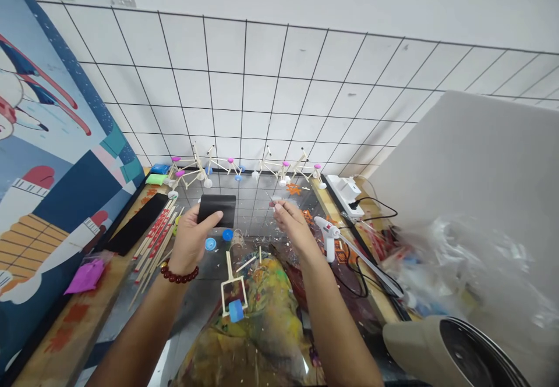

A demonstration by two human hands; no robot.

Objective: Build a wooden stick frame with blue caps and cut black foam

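My left hand [192, 240] is closed on a black rectangular sheet [218, 208], thumb on its front face. In a pinch, my right hand [292, 223] holds a thin pointed object [269, 198]; its kind is too small to tell. The hands are apart, above the dark table top. Below them lie a small wooden-stick frame [225, 294] with a blue piece [236, 311] on it, a blue bottle cap [227, 234], a light-blue cap [210, 244] and a small clear cup [237, 238].
Several stick models [279, 169] with pink tops line the back edge. At right are a white glue gun [328, 235], a power strip [347, 195], plastic bags [471, 265] and a bin [430, 346]. Left are wooden sticks [155, 235], a black strip [137, 224] and a pink packet [86, 275].
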